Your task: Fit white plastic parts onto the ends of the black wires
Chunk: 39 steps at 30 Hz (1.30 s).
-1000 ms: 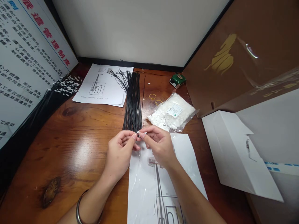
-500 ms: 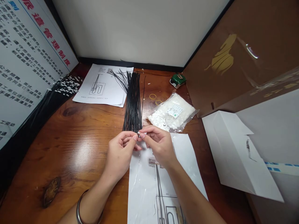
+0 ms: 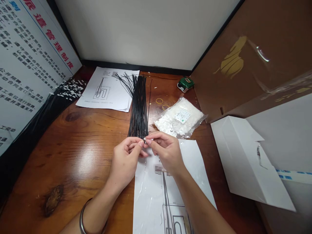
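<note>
A bundle of thin black wires (image 3: 138,109) lies lengthwise on the wooden table, its near end just behind my fingertips. My left hand (image 3: 125,161) is closed in a pinch on the end of a black wire, mostly hidden by the fingers. Against its fingertips, my right hand (image 3: 168,154) pinches a tiny white connector (image 3: 145,138). Both hands meet above the top edge of a plastic-covered drawing sheet (image 3: 151,201). Beyond my right hand rests a clear bag of white connectors (image 3: 179,117), with some spread at its near left.
Black wires with white ends (image 3: 70,88) are heaped along the left panel. A printed sheet (image 3: 103,87) lies at the back. A green tape measure (image 3: 185,84) and yellow rubber bands (image 3: 159,101) are at the back right. A brown carton (image 3: 246,52) and white box (image 3: 241,152) stand right.
</note>
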Available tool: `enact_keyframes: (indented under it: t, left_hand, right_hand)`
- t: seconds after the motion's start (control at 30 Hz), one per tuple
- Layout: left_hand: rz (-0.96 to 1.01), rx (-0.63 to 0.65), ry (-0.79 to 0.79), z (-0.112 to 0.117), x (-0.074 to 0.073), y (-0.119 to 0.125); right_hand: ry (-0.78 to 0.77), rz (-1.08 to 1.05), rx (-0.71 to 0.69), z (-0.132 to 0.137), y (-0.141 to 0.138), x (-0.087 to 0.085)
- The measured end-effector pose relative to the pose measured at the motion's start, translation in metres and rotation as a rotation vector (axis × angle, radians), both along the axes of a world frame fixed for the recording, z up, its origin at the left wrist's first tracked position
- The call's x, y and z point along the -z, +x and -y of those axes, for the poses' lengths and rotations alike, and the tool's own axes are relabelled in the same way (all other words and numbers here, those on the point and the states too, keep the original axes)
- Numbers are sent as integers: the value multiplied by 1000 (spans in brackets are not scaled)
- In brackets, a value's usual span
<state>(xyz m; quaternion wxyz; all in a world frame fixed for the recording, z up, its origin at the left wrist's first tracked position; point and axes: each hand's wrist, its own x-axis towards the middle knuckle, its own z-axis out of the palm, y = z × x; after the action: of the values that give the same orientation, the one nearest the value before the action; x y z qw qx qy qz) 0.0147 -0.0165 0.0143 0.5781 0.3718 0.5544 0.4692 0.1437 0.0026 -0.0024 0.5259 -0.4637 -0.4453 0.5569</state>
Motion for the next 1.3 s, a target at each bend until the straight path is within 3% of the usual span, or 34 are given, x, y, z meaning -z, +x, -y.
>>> enact_keyframes:
  t: [0.23,1.3]
  left_hand:
    - [-9,14,3,1,0,-1]
    - [33,-13,22,0,1,0]
  right_hand:
    - [-108,-78,-38,-2,3,-3]
    - [-106,-48,-54,-4,3,-6]
